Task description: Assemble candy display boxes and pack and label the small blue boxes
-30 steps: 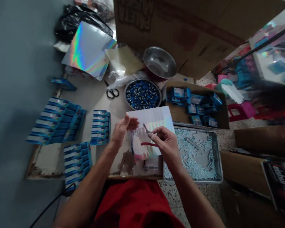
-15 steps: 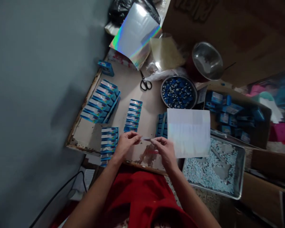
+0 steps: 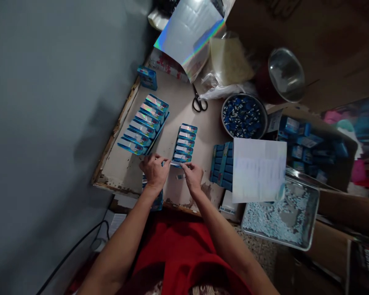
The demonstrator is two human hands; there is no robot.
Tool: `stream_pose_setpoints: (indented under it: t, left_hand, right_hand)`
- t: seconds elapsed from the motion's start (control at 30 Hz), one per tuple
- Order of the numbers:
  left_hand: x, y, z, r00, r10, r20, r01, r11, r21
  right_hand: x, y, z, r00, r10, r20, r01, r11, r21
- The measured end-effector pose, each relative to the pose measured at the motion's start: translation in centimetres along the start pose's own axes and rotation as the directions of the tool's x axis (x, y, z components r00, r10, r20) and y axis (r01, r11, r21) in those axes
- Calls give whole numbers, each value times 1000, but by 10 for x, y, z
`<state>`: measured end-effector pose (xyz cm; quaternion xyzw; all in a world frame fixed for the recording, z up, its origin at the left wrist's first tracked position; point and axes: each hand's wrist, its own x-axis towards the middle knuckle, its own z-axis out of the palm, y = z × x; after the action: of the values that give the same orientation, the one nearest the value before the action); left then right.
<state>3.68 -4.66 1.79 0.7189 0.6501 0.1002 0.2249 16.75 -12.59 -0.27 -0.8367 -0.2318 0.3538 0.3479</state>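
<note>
My left hand and my right hand pinch the two ends of a small pale sticker strip. They hold it at the near end of a short row of small blue packs, most of which have a pale strip across the top. Whether the strip touches the nearest pack I cannot tell. Below it lies a small silvery piece on the table. Under my left wrist, a stack of blue packs is partly covered. To the right, a shiny white sheet overlaps banded blue packs.
More blue packs fill the table's left side. Black scissors lie behind, near a bowl of blue-wrapped pieces. A tray of pale small pieces and a carton of blue boxes stand at right. A wall bounds the left.
Both hands have moved away from me and left, carrying the strip from the table's front to the near end of the middle row. The camera view has shifted slightly.
</note>
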Motion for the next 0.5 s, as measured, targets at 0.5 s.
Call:
stream_pose_setpoints:
  t: [0.5]
  left_hand:
    - [14,2,17,997,-18,77,15,999,34]
  right_hand:
    - [21,1,-7,980,195,-27,-196,978,-73]
